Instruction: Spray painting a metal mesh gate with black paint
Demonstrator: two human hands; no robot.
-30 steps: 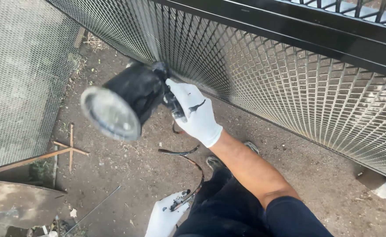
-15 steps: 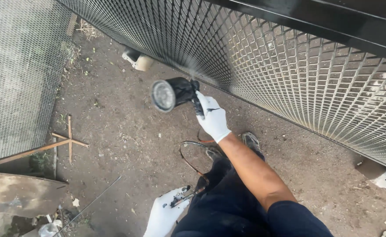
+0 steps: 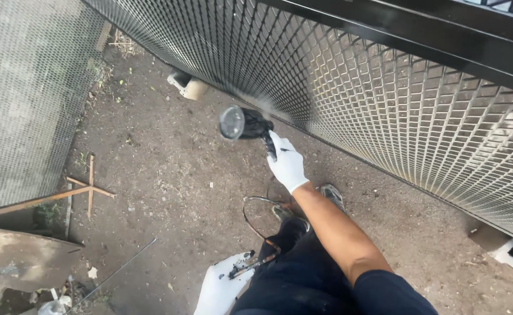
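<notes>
Spraying from a black spray gun (image 3: pixel 246 124), your right hand (image 3: pixel 287 165) in its white glove reaches far down toward the foot of the metal mesh fence (image 3: pixel 385 99). The gun sits low, just beside the bottom edge of the mesh, its round cup lid turned up toward you and a faint haze of mist drifting between its nozzle and the grid. Your fingers (image 3: pixel 275 146) are wrapped tight round the gun's handle, closed fully on it.

A thin dark hose (image 3: pixel 255 224) loops over the ground below your forearm and runs back to your left hand (image 3: pixel 221 286). That hand, also in a white glove smudged with black, rests low by your dark trousers (image 3: pixel 303 280); the hose lies against it, but you cannot tell from here whether its fingers are closed on the line.

Your shoe (image 3: pixel 332 195) stands on bare brown dirt (image 3: pixel 169 175) near the fence. Farther along the fence base lies a pale pipe stub (image 3: pixel 187 86). Off to your left stand a second mesh panel (image 3: pixel 23 99) and some crossed wooden sticks (image 3: pixel 84 189).
</notes>
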